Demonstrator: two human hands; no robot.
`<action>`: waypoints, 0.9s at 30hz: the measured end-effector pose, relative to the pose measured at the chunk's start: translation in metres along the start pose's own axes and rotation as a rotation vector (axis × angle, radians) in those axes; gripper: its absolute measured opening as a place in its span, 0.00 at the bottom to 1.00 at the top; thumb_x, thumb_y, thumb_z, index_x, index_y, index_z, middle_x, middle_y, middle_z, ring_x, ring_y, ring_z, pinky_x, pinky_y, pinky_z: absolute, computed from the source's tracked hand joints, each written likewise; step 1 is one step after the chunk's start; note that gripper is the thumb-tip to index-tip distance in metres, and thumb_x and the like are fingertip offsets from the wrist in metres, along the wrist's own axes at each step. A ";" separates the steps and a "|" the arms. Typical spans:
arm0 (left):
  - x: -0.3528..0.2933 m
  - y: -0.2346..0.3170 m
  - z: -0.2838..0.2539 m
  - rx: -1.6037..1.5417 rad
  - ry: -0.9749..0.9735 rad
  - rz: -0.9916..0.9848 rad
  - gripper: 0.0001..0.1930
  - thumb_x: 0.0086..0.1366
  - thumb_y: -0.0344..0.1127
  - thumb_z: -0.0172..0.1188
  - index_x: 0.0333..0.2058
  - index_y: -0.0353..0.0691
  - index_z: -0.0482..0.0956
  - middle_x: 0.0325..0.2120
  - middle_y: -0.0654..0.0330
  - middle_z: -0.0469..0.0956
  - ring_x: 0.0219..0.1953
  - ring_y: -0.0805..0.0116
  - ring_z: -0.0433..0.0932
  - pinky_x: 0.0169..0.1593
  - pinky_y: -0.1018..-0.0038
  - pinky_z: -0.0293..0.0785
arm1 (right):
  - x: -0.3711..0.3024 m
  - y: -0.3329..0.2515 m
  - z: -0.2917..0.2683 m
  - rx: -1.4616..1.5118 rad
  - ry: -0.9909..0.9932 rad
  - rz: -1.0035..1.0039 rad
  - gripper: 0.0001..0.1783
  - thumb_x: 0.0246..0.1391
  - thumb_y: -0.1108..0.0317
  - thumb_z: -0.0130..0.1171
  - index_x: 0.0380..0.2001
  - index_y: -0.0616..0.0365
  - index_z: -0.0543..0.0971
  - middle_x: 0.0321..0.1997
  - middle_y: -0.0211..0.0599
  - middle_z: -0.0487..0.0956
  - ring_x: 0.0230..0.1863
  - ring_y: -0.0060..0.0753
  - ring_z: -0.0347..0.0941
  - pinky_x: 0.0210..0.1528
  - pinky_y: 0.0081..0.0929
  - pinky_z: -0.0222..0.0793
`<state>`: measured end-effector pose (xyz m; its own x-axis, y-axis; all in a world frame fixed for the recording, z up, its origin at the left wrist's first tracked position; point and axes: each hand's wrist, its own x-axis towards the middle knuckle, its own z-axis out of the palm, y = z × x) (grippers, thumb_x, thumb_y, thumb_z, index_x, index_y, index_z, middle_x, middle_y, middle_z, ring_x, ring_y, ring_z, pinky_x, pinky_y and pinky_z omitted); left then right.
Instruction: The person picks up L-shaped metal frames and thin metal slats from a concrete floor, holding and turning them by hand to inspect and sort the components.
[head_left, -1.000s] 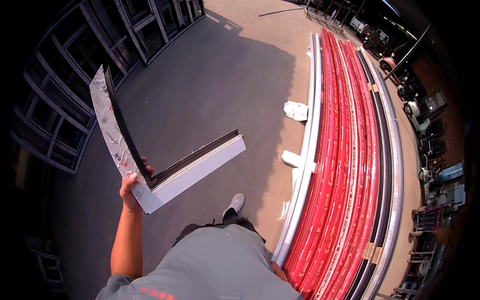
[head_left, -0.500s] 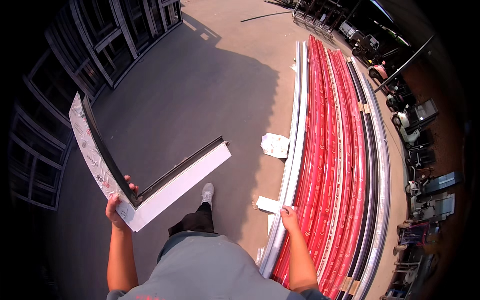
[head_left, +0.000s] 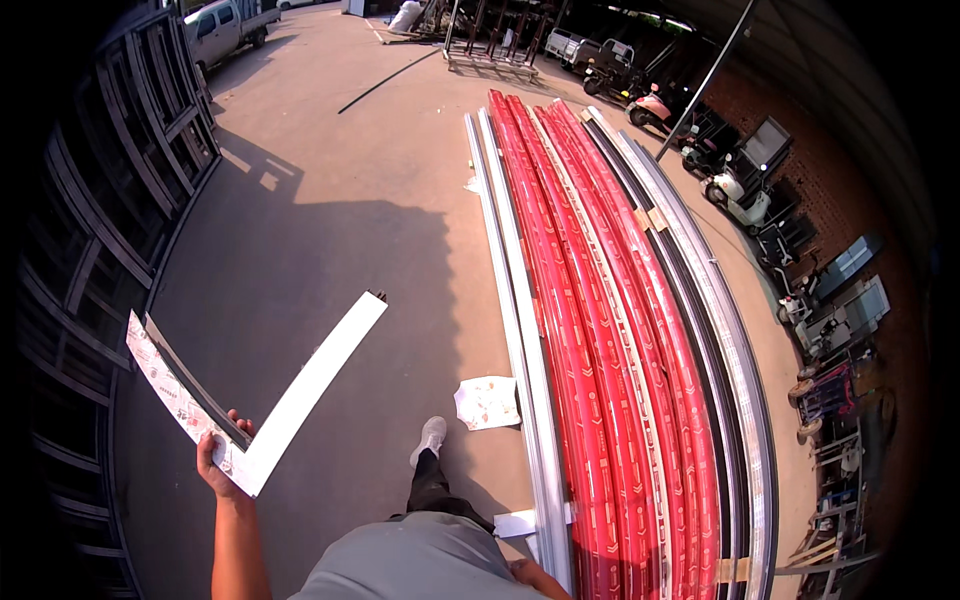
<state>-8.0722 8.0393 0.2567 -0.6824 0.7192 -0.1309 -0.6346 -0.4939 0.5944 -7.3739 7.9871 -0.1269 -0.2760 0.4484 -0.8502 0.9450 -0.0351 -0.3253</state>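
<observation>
An L-shaped corner piece of window-frame profile [head_left: 311, 389], white with printed film on one arm and a black inner edge, is held out at my left side. My left hand [head_left: 222, 463] grips it close to the corner, thumb on the face and fingertips showing around the inner edge. Its two arms point up and away from me. My right hand [head_left: 527, 573] is low beside my shirt, near the white profiles [head_left: 535, 400]; my body partly hides it and its fingers cannot be made out.
Long bundles of red-wrapped profiles [head_left: 590, 400] lie on the right, with black and silver lengths [head_left: 735, 420] beyond. A printed white sheet [head_left: 487, 402] lies beside them. Dark metal frames [head_left: 85, 240] stand at left. Scooters [head_left: 738, 200] line the far right; a pickup [head_left: 225, 30] is parked far left.
I have stepped forward along the profiles and the view has turned right and up. The corner piece has swung more upright in my left hand. My right hand has dropped back toward my body.
</observation>
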 end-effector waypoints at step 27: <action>0.964 -0.232 0.297 -0.028 0.505 -0.033 0.29 0.62 0.49 0.58 0.53 0.32 0.68 0.37 0.51 0.77 0.38 0.55 0.79 0.48 0.61 0.82 | 0.583 -0.398 -0.814 -0.071 0.009 0.017 0.23 0.63 0.49 0.56 0.52 0.50 0.85 0.60 0.53 0.81 0.64 0.46 0.76 0.65 0.43 0.70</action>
<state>-8.4748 8.9928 0.2280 -0.7476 0.4119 -0.5210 -0.6637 -0.4926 0.5629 -7.7676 8.9897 -0.1559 -0.2588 0.4567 -0.8512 0.9596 0.0212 -0.2805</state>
